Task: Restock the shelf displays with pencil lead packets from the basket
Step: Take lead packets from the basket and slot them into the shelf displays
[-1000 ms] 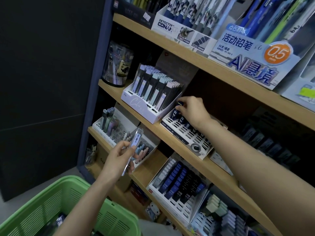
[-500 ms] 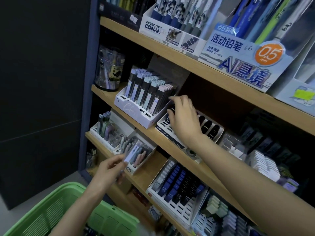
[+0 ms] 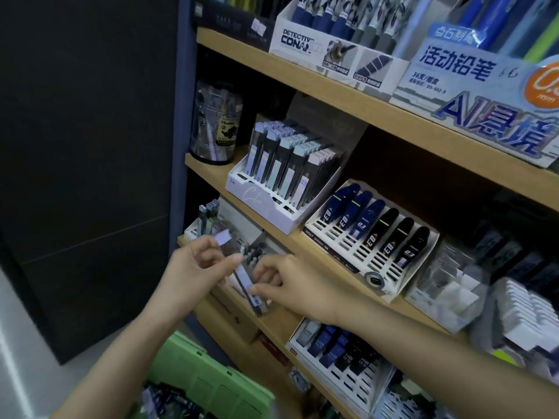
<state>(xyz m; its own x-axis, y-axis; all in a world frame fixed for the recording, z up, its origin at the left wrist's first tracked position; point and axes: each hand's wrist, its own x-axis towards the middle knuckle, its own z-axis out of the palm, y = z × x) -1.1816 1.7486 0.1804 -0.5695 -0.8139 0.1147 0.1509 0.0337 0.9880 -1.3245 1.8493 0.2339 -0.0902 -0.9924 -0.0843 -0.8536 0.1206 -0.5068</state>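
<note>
A slim clear pencil lead packet with a pale lilac top and label is held between both hands in front of the lower shelf. My left hand pinches its upper part between thumb and fingers. My right hand pinches its lower end. The green basket sits below at the bottom left with dark packets inside. A white display of upright lead packets stands on the middle shelf, above the hands. Next to it a white display holds blue and black lead cases.
Wooden shelves carry pencil boxes above. A clear jar stands at the middle shelf's left end. Lower down sit a display of blue and black packets and a small display behind my left hand. A dark wall panel fills the left.
My right hand left the blue-and-black case display on the middle shelf and came down to the packet. My left hand stayed low with the packet; both hands now pinch it.
</note>
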